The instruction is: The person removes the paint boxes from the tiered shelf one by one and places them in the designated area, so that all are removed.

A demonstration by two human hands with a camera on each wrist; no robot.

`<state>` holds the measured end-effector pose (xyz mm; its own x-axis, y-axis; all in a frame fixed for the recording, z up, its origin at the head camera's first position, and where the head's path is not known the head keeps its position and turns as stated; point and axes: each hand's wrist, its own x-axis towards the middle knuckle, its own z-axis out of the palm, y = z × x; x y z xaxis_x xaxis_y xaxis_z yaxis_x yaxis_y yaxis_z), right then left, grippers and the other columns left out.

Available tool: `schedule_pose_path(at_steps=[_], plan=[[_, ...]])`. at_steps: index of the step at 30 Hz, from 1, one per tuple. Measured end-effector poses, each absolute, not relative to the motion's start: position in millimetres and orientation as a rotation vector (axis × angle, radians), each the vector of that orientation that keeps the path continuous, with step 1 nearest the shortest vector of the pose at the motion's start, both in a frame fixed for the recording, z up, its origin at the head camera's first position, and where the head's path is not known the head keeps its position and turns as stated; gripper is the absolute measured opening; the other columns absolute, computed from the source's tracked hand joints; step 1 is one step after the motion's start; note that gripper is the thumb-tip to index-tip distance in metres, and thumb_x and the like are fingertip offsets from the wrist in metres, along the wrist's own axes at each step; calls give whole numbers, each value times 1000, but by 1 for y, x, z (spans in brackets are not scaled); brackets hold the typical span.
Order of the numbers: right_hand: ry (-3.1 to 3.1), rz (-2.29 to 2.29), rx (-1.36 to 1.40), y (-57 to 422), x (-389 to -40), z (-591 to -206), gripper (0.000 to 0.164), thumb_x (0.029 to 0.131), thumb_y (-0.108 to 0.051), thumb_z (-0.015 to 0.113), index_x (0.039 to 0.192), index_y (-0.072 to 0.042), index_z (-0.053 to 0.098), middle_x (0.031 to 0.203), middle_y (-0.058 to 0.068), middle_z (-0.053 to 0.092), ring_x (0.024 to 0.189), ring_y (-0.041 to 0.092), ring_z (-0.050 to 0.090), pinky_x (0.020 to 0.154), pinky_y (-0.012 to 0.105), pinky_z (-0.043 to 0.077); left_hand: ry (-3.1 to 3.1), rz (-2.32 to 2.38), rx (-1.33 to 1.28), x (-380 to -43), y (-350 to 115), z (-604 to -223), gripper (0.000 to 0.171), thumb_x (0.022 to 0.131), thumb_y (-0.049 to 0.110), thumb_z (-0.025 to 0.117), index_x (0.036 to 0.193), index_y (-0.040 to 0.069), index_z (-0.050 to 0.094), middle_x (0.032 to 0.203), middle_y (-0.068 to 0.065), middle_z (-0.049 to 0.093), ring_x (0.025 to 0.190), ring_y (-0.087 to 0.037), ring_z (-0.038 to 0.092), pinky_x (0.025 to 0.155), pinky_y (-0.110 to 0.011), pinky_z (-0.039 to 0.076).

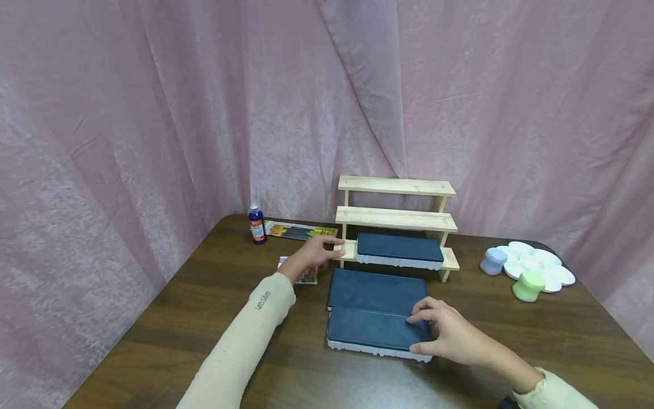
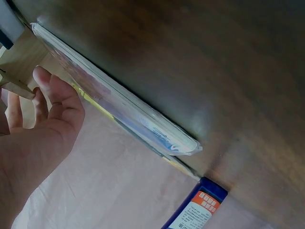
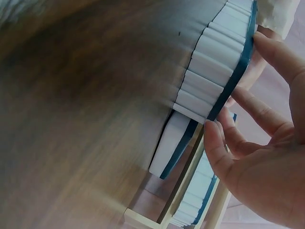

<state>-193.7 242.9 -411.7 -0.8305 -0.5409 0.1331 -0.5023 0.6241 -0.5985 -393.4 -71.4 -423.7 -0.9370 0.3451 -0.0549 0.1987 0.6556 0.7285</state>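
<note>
My left hand (image 1: 324,250) grips the left end of the lowest shelf of a pale wooden stand (image 1: 395,218), thumb below and fingers above. My right hand (image 1: 449,332) spans the right end of the nearest flat white box with a dark blue lid (image 1: 375,328), its thumb at the front corner and fingertips right at the lid. Its fingers look relaxed and spread in the right wrist view. Directly behind lies a second blue-lidded box (image 1: 378,288), partly covered in view by the first. On the stand's lowest shelf sits a third (image 1: 398,250).
Left of the stand are a blue bottle (image 1: 258,225), a packet of paintbrushes (image 1: 296,230) and a thin wrapped packet (image 1: 309,276) partly behind my left hand. A white flower-shaped palette (image 1: 531,258), blue sponge (image 1: 493,261) and green sponge (image 1: 529,286) lie at the right.
</note>
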Motion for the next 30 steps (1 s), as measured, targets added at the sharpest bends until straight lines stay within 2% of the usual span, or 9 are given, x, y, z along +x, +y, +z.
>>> schedule_pose_path(at_steps=[5, 8, 11, 16, 19, 27, 30], plan=[[2755, -1011, -920, 244, -196, -413, 45, 79, -37, 84, 108, -4, 74, 113, 6, 56, 68, 8, 51, 60, 22, 47, 2672, 1158, 437, -394, -72, -423, 44, 91, 40, 71, 132, 26, 65, 147, -12, 49, 79, -21, 61, 92, -37, 49], [2750, -1016, -930, 244, -197, -413, 46, 79, -38, 84, 108, -4, 74, 113, 5, 57, 66, 10, 52, 59, 22, 47, 2669, 1167, 429, -394, -72, -423, 44, 92, 40, 71, 132, 26, 65, 146, -11, 50, 70, -21, 61, 86, -34, 50], [2748, -1004, -940, 245, -198, -413, 48, 79, -41, 83, 109, -4, 75, 113, 5, 57, 67, 10, 52, 60, 22, 47, 2666, 1170, 434, -393, -72, -423, 43, 92, 39, 71, 132, 25, 65, 144, -11, 51, 68, -22, 61, 82, -33, 50], [2737, -1016, -961, 245, -199, -413, 49, 79, -42, 83, 108, -3, 75, 113, 5, 57, 65, 11, 53, 59, 22, 47, 2677, 1160, 444, -392, -72, -422, 42, 92, 38, 71, 132, 25, 66, 145, -11, 51, 76, -20, 61, 86, -33, 49], [2726, -1038, -974, 245, -200, -414, 48, 78, -40, 84, 108, -3, 75, 112, 6, 58, 64, 13, 54, 59, 22, 47, 2677, 1162, 444, -392, -72, -422, 42, 92, 38, 71, 132, 25, 66, 144, -11, 52, 77, -22, 62, 84, -34, 50], [2718, -1100, -983, 246, -201, -412, 37, 79, -29, 85, 105, -3, 76, 109, 6, 60, 64, 6, 53, 58, 23, 48, 2669, 1182, 453, -393, -72, -423, 43, 91, 36, 72, 131, 23, 66, 140, -12, 54, 70, -23, 62, 74, -30, 49], [2724, -1099, -944, 246, -203, -411, 36, 79, -26, 85, 106, -3, 75, 109, 6, 60, 63, 8, 54, 58, 23, 48, 2671, 1186, 448, -393, -72, -424, 42, 91, 36, 73, 131, 23, 66, 139, -11, 55, 69, -25, 63, 74, -30, 50]])
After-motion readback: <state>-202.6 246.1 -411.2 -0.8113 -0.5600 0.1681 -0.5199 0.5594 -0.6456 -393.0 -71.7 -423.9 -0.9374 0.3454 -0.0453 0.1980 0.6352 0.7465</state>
